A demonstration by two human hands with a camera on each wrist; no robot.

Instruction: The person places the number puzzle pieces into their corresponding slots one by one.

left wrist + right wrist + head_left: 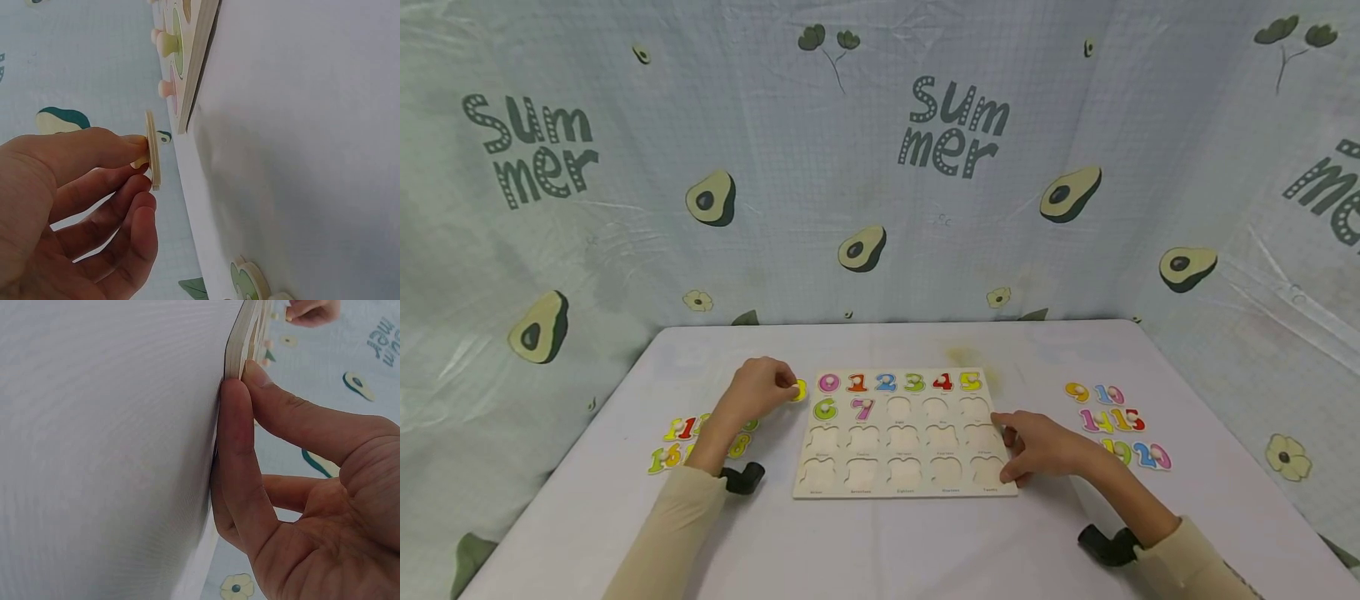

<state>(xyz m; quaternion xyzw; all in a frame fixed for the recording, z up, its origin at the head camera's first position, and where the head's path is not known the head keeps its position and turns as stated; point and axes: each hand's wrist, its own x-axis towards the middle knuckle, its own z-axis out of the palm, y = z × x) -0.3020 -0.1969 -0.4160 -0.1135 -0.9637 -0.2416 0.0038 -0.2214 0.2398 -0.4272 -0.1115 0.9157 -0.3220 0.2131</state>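
My left hand (758,388) holds a yellow number puzzle piece (801,390) just left of the board's top left corner. In the left wrist view, thumb and fingers pinch this thin wooden piece (154,156) by its knob, on edge above the table; its number is turned away. The wooden number puzzle board (925,493) lies flat, with pieces 0 to 7 in its upper slots and bare recesses below. At the board's right edge, my right hand (1041,446) grips it; the right wrist view has the thumb on top and a finger against the side (234,353).
Several loose number pieces (687,428) lie on the left of the white table (880,550), partly behind the left forearm. More pieces (1112,420) lie in rows at the right. A printed curtain (775,167) stands behind the table. Black straps (745,479) sit at both wrists.
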